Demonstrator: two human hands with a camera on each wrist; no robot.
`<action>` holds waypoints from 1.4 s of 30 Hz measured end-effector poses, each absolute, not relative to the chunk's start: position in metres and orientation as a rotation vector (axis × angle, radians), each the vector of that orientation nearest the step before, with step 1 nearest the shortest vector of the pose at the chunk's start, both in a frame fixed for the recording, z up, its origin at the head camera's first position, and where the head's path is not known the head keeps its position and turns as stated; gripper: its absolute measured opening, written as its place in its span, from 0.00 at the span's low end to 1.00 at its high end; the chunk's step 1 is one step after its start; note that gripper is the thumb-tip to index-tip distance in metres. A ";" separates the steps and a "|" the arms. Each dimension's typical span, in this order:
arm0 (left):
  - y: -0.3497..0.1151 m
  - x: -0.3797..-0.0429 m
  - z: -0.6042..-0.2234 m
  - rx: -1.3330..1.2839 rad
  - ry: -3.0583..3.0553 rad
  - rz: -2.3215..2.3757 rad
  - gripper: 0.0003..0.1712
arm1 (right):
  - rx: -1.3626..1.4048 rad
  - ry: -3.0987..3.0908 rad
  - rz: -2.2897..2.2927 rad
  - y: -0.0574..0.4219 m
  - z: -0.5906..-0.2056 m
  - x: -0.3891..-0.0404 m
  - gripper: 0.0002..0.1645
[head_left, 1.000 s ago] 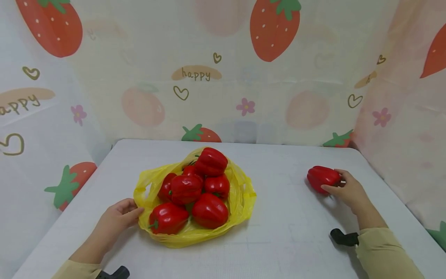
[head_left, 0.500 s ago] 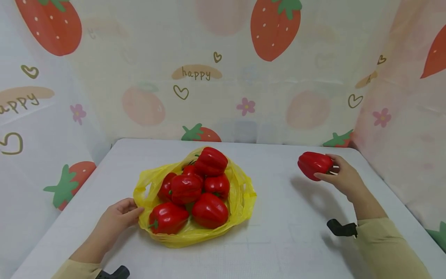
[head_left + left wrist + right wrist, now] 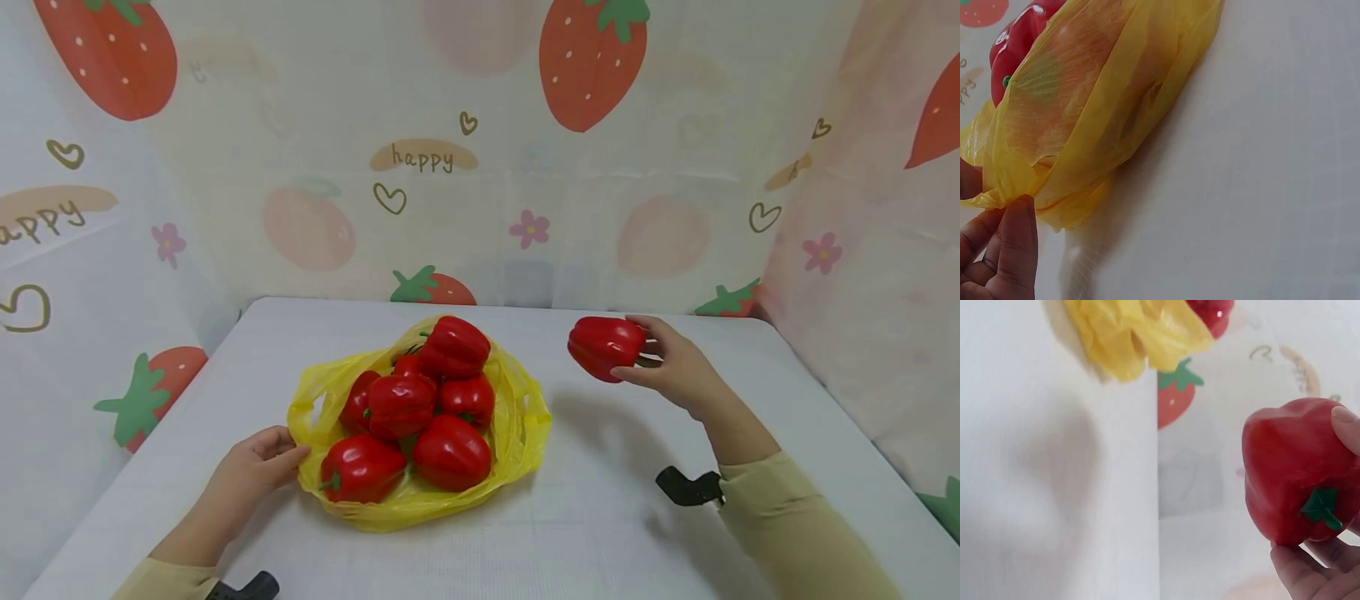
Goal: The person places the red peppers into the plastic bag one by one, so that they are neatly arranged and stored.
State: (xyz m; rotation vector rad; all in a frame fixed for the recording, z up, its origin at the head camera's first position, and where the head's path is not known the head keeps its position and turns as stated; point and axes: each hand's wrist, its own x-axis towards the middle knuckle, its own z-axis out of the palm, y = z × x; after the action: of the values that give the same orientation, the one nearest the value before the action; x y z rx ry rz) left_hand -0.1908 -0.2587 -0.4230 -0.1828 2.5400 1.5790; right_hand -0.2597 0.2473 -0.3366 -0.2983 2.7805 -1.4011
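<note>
A yellow plastic bag lies wide-mouthed on the table, heaped with several red bell peppers. At its left side my left hand pinches the bag's edge; the left wrist view shows thumb and fingers on the gathered plastic. To the right of the bag, my right hand grips another red bell pepper above the table, its shadow cast below. In the right wrist view this pepper shows its green stem, with thumb and fingers at opposite sides.
The white table has its back edge against a curtain printed with strawberries and hearts. More curtain hangs at both sides. A black piece sticks out at the right sleeve, and a similar one at the left.
My right hand has lifted the bell pepper from near the table and carried it left toward the bag. My left hand and the bag have stayed in place.
</note>
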 end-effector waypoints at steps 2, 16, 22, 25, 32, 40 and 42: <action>-0.259 -0.191 -0.423 -0.184 2.539 1.578 0.34 | -0.317 2.764 -1.404 0.236 -0.334 -0.261 0.49; -0.259 -0.191 -0.424 -0.176 2.554 1.561 0.33 | -0.543 2.651 -1.376 0.164 -0.330 -0.258 0.47; -0.260 -0.190 -0.424 -0.160 2.574 1.552 0.33 | -0.630 2.612 -1.370 0.144 -0.332 -0.257 0.46; -0.259 -0.190 -0.424 -0.167 2.564 1.560 0.32 | -0.647 2.591 -1.369 0.135 -0.333 -0.256 0.45; -0.259 -0.188 -0.423 -0.165 2.540 1.597 0.31 | -0.654 2.528 -1.398 0.120 -0.339 -0.256 0.45; -0.259 -0.187 -0.423 -0.168 2.539 1.601 0.31 | -0.624 2.541 -1.390 0.110 -0.344 -0.253 0.43; -0.259 -0.187 -0.423 -0.167 2.538 1.603 0.31 | -0.608 2.552 -1.386 0.107 -0.345 -0.252 0.42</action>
State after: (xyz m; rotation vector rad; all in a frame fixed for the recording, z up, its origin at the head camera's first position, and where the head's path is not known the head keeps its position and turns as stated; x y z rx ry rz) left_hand -0.1872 -0.2591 -0.4226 -0.1666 2.5381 1.6033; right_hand -0.2518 0.1070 -0.3450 -0.6082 2.5523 -1.3865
